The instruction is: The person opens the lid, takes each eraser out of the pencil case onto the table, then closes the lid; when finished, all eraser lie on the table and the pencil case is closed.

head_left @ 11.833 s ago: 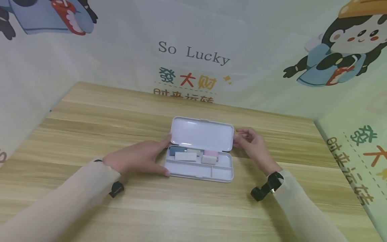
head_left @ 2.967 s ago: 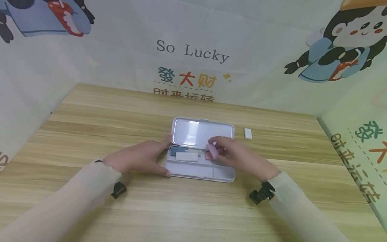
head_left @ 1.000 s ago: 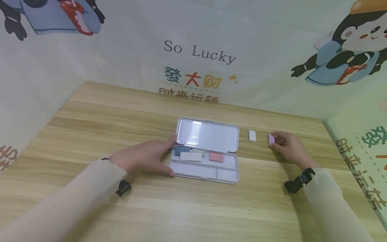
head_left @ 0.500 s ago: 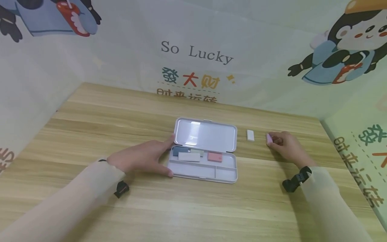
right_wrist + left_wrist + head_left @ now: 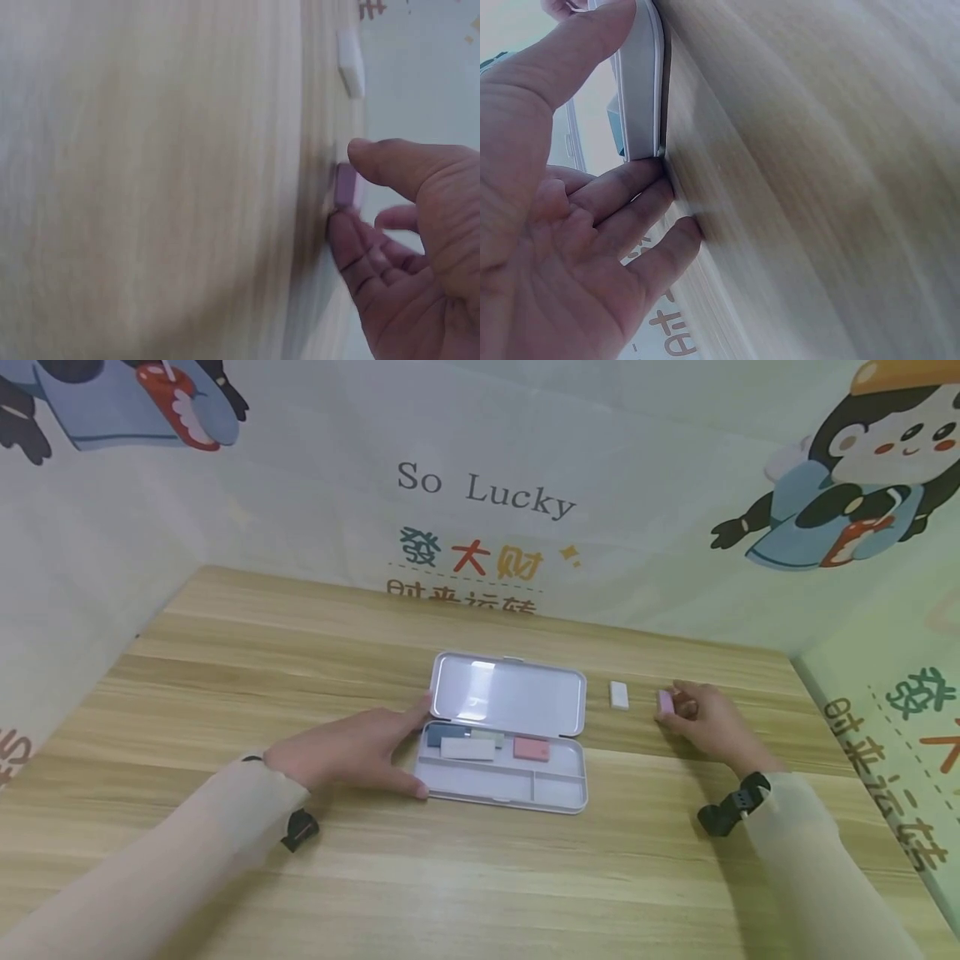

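In the head view an open white pencil case (image 5: 480,789) lies on the table, its lid tipped back. My left hand (image 5: 356,747) rests along its left side, thumb at the front corner, fingers reaching the lid. The left wrist view shows the thumb on the case's edge (image 5: 640,90) and other fingertips against the tabletop. My right hand (image 5: 705,718) holds a small pink eraser (image 5: 665,702) between thumb and fingers on the table, right of the case. Up close, the pink eraser (image 5: 346,185) sits between the fingertips.
A white eraser (image 5: 618,695) lies between the case and my right hand. Inside the case's back compartment are a white block (image 5: 467,748), a blue one (image 5: 447,736), a pale green one (image 5: 487,739) and a pink-red eraser (image 5: 531,748). A printed cloth (image 5: 300,485) hangs behind.
My right hand has brought the pink eraser out of the case to the table on the right. The white eraser was set down there earlier. My left hand has stayed at the case.
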